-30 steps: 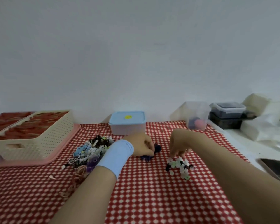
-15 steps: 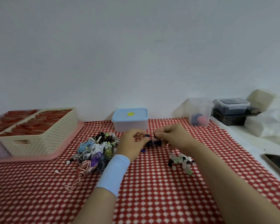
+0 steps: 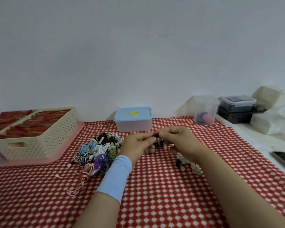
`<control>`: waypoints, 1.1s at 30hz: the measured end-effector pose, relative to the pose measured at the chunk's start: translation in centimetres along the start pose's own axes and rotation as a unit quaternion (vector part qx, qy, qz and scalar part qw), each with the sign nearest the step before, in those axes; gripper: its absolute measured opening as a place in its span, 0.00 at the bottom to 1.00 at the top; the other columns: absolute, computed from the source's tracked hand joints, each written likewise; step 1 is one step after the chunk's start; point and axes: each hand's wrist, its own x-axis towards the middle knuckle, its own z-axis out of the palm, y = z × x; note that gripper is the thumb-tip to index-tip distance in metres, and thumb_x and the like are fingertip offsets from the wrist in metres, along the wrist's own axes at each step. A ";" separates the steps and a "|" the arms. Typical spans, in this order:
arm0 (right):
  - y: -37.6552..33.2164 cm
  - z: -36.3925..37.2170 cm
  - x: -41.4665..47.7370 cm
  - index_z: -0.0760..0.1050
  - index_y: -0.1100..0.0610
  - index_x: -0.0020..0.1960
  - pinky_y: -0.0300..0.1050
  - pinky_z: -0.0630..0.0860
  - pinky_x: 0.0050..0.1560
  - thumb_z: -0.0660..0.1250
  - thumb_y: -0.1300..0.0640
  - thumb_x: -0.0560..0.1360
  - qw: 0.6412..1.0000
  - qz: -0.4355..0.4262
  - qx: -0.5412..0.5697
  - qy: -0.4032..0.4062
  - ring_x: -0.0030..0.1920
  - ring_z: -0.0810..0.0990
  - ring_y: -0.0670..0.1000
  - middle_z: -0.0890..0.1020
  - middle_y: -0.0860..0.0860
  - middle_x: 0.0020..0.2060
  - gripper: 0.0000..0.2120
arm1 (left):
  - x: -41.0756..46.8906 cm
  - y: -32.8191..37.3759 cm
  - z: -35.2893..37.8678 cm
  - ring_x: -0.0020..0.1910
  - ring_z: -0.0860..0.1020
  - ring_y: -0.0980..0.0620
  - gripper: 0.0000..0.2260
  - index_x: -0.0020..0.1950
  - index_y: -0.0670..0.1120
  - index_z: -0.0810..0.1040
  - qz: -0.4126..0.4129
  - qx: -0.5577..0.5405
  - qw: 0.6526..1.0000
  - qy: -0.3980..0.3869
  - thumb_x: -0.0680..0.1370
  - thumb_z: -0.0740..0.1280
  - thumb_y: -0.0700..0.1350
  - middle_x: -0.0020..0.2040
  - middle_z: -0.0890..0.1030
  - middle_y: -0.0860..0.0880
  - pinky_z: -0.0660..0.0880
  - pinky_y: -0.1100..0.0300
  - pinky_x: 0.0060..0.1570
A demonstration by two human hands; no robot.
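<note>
two hands, left [image 3: 136, 145] and right [image 3: 179, 142], pinch a mostly hidden dark-blue piece [image 3: 160, 143].

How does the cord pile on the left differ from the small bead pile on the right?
The cord pile is much larger than the bead pile. The cord pile is bundled strands in many colours; the bead pile is tiny pieces, mostly white, pale green and black. The cord pile lies left of the left hand; the bead pile is partly hidden under the wrist of the right hand. Both lie loose on the red checked cloth.
</note>
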 end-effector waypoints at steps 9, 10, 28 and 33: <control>0.3 -0.4 0.0 0.85 0.61 0.53 0.39 0.70 0.25 0.67 0.61 0.80 1.000 -0.002 0.027 -0.012 0.32 0.77 0.50 0.85 0.58 0.42 0.08 | -0.2 -0.2 -0.1 0.39 0.82 0.53 0.08 0.54 0.40 0.84 -0.024 -0.070 0.996 -0.040 0.77 0.69 0.39 0.45 0.86 0.44 0.81 0.60 0.40; 0.3 -0.5 -0.1 0.85 0.62 0.53 0.38 0.70 0.24 0.67 0.61 0.80 0.999 -0.003 0.031 -0.018 0.32 0.77 0.50 0.85 0.57 0.41 0.09 | -0.2 -0.2 -0.1 0.39 0.81 0.53 0.07 0.53 0.41 0.84 -0.024 -0.068 0.996 -0.042 0.77 0.69 0.39 0.45 0.85 0.44 0.81 0.60 0.40; 0.5 -0.3 -0.8 0.85 0.62 0.48 0.40 0.74 0.27 0.66 0.63 0.80 0.998 0.003 0.055 -0.044 0.30 0.77 0.48 0.84 0.56 0.37 0.09 | -1.0 -0.3 0.5 0.36 0.79 0.56 0.06 0.49 0.38 0.84 -0.018 -0.053 0.997 -0.062 0.79 0.67 0.39 0.39 0.83 0.46 0.80 0.62 0.39; 0.2 -0.6 -0.8 0.84 0.64 0.52 0.43 0.79 0.30 0.66 0.63 0.80 0.997 -0.003 0.060 -0.058 0.33 0.81 0.50 0.84 0.59 0.40 0.08 | -1.0 -0.1 0.7 0.34 0.80 0.55 0.07 0.50 0.36 0.82 -0.046 -0.102 0.992 -0.060 0.79 0.66 0.39 0.38 0.78 0.44 0.80 0.63 0.37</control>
